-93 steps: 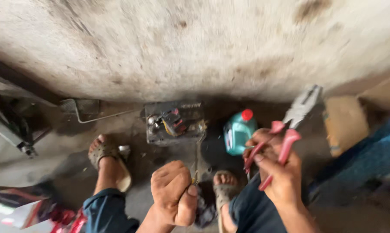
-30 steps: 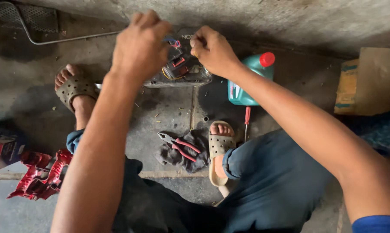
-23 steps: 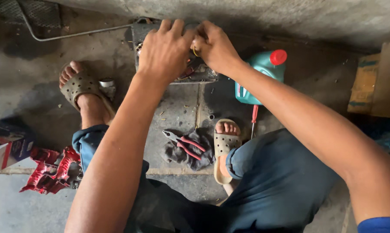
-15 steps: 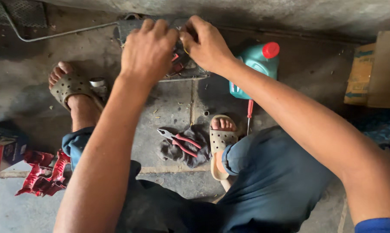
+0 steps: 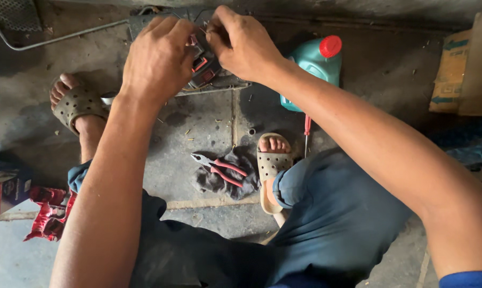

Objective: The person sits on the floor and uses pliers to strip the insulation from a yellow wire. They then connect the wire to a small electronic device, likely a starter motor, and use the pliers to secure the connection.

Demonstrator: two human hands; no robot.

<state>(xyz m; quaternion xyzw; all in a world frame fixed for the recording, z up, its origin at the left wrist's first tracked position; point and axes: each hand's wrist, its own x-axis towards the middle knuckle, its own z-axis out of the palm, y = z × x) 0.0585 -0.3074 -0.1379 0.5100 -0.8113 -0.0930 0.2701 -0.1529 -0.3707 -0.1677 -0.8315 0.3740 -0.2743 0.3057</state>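
Squatting on the concrete floor [image 5: 198,133], both hands up at 12 o'clock over the small electrical unit [image 5: 203,66], a dark block with red parts and wires sitting on a flat metal plate [image 5: 219,88] against the wall base.

My left hand [image 5: 158,58] lies over the left half of the unit, fingers curled down onto it, knuckles toward me; what the fingertips grip underneath I cannot tell, they are hidden by the back of the hand. My right hand [image 5: 241,45] comes in from 3 o'clock, thumb and forefinger pinched closed at the top edge of the unit; whatever is between them is too small to make out. The two hands are just beside each other, nearly touching above the unit.

Around it: teal plastic bottle with red cap [image 5: 313,66] stands upright at 2 o'clock of the unit, just beyond my right forearm. Red-handled screwdriver [image 5: 306,130] lies on the floor below the bottle, beside my right foot in its perforated sandal [image 5: 273,162]. Red-handled pliers [image 5: 219,168] rest on a dark rag [image 5: 222,178] at 6 o'clock of the unit, touching the sandal's left side. Left foot, same kind of sandal [image 5: 78,104], at 9 o'clock. Bent metal rod [image 5: 54,40] runs along the floor at 10 o'clock. Cardboard box [image 5: 462,66] at far 3 o'clock. Red plastic piece [image 5: 49,216] at 8 o'clock by my left knee.
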